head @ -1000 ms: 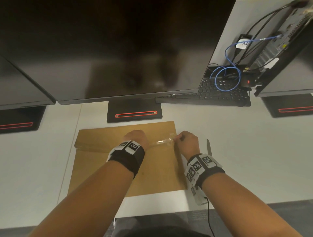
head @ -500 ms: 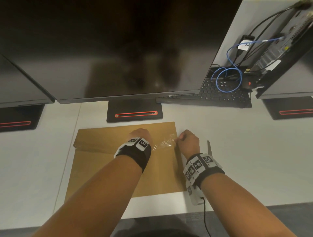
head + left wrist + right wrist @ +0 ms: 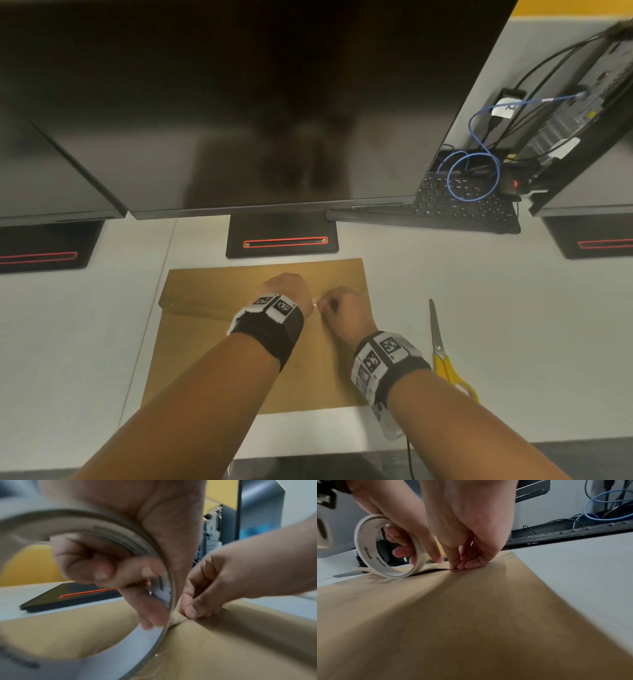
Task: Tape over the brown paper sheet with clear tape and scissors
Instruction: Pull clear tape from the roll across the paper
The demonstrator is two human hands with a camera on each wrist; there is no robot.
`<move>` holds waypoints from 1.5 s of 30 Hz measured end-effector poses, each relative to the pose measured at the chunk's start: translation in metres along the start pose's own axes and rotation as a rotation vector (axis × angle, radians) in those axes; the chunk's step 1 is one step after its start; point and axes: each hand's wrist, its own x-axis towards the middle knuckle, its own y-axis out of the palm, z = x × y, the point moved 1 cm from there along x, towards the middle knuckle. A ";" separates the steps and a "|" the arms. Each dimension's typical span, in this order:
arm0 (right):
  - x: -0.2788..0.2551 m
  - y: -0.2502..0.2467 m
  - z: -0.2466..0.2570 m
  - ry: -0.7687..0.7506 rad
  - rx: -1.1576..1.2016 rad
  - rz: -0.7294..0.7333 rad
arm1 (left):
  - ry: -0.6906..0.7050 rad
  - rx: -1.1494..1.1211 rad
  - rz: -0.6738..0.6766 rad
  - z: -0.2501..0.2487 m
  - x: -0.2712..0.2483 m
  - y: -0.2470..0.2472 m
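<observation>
The brown paper sheet (image 3: 212,346) lies flat on the white desk, with a folded flap along its far part. My left hand (image 3: 289,291) grips the clear tape roll (image 3: 109,534), fingers through its core and thumb on the rim, holding it on edge on the paper (image 3: 471,615). The roll (image 3: 373,555) is hidden under the hand in the head view. Just right of it, my right hand (image 3: 342,306) pinches the tape end (image 3: 178,618) down at the flap's edge, fingertips (image 3: 458,565) on the paper. Yellow-handled scissors (image 3: 442,356) lie on the desk right of my right wrist.
A large dark monitor (image 3: 260,113) on a black stand (image 3: 282,236) rises just behind the paper, with more monitors on both sides. A black keyboard (image 3: 459,205) and blue cable (image 3: 479,171) sit at the back right. The desk (image 3: 531,325) edge runs below my forearms.
My right hand has moved left over the paper until it almost touches the left hand. The stretched strip of tape between them has shrunk to a short bit, low on the paper.
</observation>
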 end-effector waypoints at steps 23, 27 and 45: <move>0.007 0.015 0.018 0.163 -0.198 0.038 | 0.017 -0.118 0.154 0.079 0.002 -0.010; 0.001 0.014 0.021 0.143 -0.220 0.017 | -0.034 -0.106 0.111 0.073 0.002 -0.007; -0.006 0.033 0.036 0.069 -0.197 0.078 | 0.022 0.050 0.023 0.056 -0.010 -0.002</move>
